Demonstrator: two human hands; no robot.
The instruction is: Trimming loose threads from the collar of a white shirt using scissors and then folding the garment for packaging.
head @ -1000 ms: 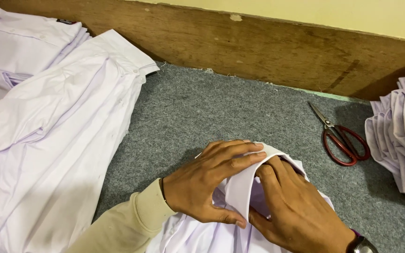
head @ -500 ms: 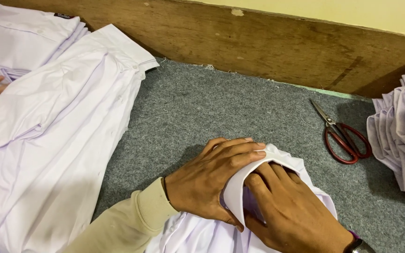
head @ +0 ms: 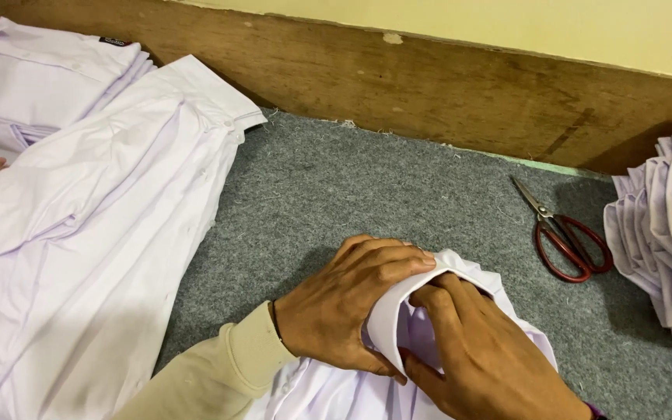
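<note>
White shirt collar [head: 386,311] is being shaped, left hand [head: 344,307] and right hand [head: 480,358] both pinching it; next it needs flattening on grey felt [head: 367,187]

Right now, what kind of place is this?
Probably a garment finishing or packing bench: stacked white shirts, red-handled scissors, a grey felt work surface, both hands shaping a shirt collar.

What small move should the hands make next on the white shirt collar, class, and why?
Probably press the collar flat along its fold: the left hand cups its outer curve, the right hand has fingers tucked inside, and the band stands arched rather than lying down.
</note>
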